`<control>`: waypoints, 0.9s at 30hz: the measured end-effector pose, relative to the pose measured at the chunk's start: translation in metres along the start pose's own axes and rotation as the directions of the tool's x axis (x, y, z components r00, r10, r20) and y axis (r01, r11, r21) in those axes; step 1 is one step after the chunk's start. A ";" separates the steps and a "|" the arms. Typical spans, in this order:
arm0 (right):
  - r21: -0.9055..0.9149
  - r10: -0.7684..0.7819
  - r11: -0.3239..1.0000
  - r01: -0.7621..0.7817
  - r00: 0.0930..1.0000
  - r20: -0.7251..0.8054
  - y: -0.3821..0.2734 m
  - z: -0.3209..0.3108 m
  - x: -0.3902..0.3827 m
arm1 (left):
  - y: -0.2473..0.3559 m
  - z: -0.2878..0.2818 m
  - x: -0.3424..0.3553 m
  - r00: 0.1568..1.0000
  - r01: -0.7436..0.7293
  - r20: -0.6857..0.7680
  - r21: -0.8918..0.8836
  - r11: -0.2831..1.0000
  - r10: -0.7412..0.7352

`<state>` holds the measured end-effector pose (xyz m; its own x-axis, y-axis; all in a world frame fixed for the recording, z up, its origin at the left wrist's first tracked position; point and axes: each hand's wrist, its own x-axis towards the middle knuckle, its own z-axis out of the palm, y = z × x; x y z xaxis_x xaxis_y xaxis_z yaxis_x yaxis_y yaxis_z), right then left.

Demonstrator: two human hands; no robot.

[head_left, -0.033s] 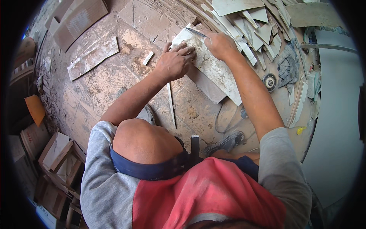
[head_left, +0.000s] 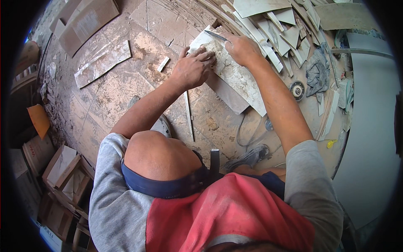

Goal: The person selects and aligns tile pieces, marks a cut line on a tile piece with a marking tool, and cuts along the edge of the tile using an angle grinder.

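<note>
A long off-white tile or slab piece (head_left: 243,80), its face patchy and rough, lies slantwise in front of me. Along its left side runs a grey-brown strip (head_left: 226,93), partly covered by the slab. My left hand (head_left: 194,68) rests on the slab's left edge, fingers spread and slightly bent. In my right hand (head_left: 243,50), the closed fingers grip a dark, narrow, pointed blade-like tool (head_left: 215,35). Its tip reaches the slab's far end, and its handle is hidden in my fist.
Broken tile pieces (head_left: 289,37) are heaped at the far right. A round disc tool (head_left: 297,90) and a grey rag (head_left: 317,72) lie right of my forearm. Loose strips, including a thin one (head_left: 189,115), lie on the dusty floor. A cable (head_left: 240,132) curls near my shoe (head_left: 252,156).
</note>
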<state>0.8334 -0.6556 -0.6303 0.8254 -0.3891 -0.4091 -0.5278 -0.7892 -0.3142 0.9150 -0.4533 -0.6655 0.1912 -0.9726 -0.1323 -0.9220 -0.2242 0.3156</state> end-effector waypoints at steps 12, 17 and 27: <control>-0.086 -0.032 0.996 0.033 0.999 0.019 -0.012 -0.014 0.001 | 0.004 -0.001 0.000 0.999 0.029 0.017 0.015 0.999 -0.029; -0.119 -0.069 0.990 0.072 0.997 0.024 -0.012 -0.020 -0.003 | 0.004 0.000 -0.001 0.999 0.032 0.017 0.000 0.999 -0.032; -0.182 -0.053 0.981 0.071 0.993 0.102 0.020 -0.029 -0.039 | 0.006 -0.004 0.001 0.997 0.018 0.070 0.031 0.999 -0.020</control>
<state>0.7963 -0.6699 -0.5960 0.8274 -0.2964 -0.4770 -0.4227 -0.8879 -0.1816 0.9108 -0.4555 -0.6602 0.1854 -0.9612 -0.2044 -0.9284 -0.2395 0.2842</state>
